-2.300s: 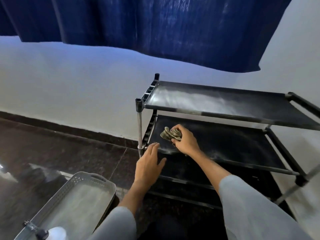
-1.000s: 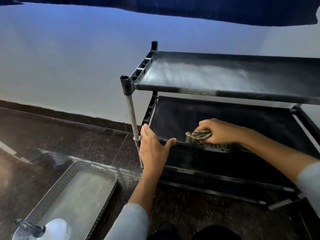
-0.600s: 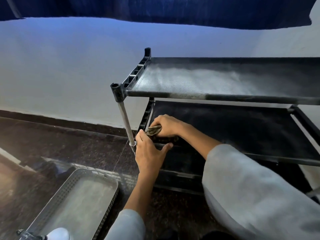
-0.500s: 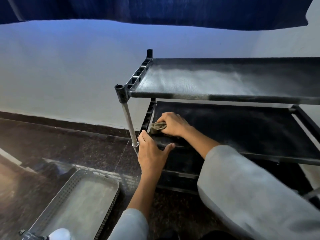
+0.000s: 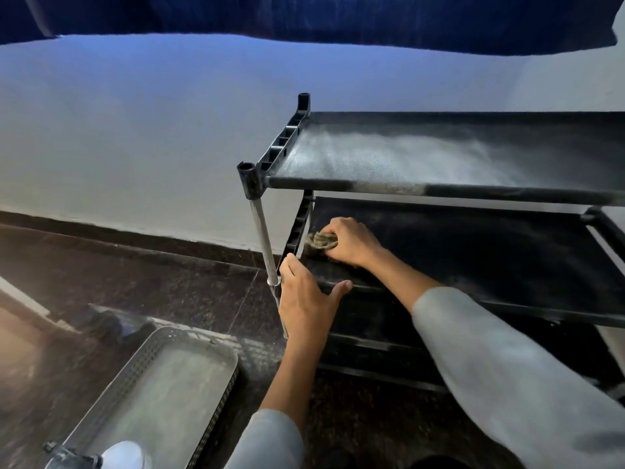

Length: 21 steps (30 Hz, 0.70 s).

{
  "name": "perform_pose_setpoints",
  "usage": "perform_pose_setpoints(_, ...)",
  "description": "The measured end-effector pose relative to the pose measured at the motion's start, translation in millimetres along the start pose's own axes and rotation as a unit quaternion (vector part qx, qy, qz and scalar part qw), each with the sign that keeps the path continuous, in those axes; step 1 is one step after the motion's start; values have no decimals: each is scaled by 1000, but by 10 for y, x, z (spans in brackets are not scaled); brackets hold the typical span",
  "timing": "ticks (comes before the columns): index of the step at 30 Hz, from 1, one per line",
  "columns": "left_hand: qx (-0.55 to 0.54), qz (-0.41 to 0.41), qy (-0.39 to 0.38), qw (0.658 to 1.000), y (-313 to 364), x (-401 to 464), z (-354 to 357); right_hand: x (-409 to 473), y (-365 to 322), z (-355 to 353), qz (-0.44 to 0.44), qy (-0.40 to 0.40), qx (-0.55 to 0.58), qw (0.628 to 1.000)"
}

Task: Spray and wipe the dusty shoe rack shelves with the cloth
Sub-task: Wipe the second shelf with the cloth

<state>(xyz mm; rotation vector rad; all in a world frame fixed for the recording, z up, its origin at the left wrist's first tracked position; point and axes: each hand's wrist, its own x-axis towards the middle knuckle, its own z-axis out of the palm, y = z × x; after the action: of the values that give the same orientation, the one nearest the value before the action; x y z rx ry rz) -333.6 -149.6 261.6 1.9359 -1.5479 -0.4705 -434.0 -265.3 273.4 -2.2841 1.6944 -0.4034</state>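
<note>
A black shoe rack point(image 5: 257, 177) stands against the white wall. Its top shelf point(image 5: 422, 157) carries a pale film of dust. My right hand point(image 5: 351, 243) presses a crumpled olive cloth point(image 5: 319, 240) onto the left end of the middle shelf point(image 5: 473, 252). The front left corner of that same shelf is gripped by my left hand point(image 5: 306, 296), thumb hooked over the front bar beside the chrome post point(image 5: 263, 242). A white spray bottle point(image 5: 115, 456) shows at the bottom left edge, partly cut off.
A grey perforated tray point(image 5: 162, 384) lies on the dark speckled floor to the left of the rack. A dark blue curtain point(image 5: 304, 18) hangs overhead. A lower shelf point(image 5: 368, 350) sits beneath the middle one, mostly in shadow.
My right hand swept the cloth from the middle shelf's front edge leftward, then back along its left end. My left hand kept its hold on the corner.
</note>
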Motion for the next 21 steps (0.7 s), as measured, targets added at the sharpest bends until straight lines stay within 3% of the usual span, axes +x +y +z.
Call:
perform_pose_setpoints(3,1,-8,-8,1000,0,5,-13,90,-25,-11,35,-25,17,999)
perform_pose_setpoints(6,-9,-3,-7,1000,-2,-6,-21,-102,0,-189,12,-191,112,975)
perform_pose_setpoints(8,-13,0,-15,1000,7,-21,1,-244,46,-280,-7,-239,131,962)
perform_pose_setpoints(12,25,41,-14,999,-37,-11,50,-270,53,-182,-10,-138,113,984)
perform_pose_setpoints(17,219,65,-100,968,-26,-5,78,-2,106,41,-29,13,14,999)
perform_pose_setpoints(21,232,58,-121,963,-8,1,82,487,141,97,7,77,-25,997)
